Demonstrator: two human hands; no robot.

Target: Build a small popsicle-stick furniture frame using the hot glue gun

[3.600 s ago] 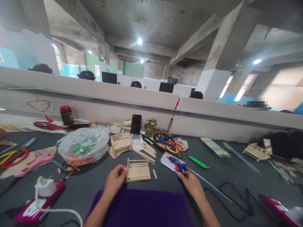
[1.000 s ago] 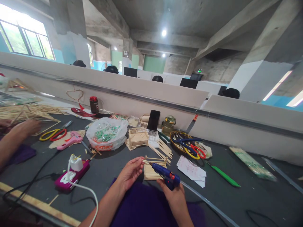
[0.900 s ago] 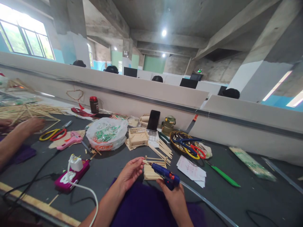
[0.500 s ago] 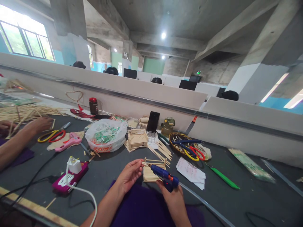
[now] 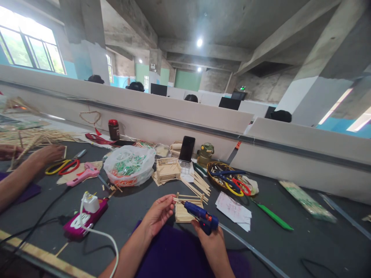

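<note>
My right hand (image 5: 212,240) is wrapped round a blue hot glue gun (image 5: 199,212), its nozzle pointing left. Between the thumb and fingers of my left hand (image 5: 160,214) is the end of a thin wooden stick (image 5: 177,199). The nozzle tip is at or very close to that stick; I cannot tell whether they touch. Just behind and below the gun sits a small frame of wooden sticks (image 5: 183,215), partly covered by it. A clear glue stick (image 5: 246,245) trails from the gun's back end.
Loose sticks (image 5: 199,183), a second stick model (image 5: 168,170) and a phone (image 5: 187,148) stand beyond my hands. To the left are a plastic bag (image 5: 130,166), a purple power strip (image 5: 86,220) and another person's hand (image 5: 48,154). A basket with pliers (image 5: 226,177) lies right.
</note>
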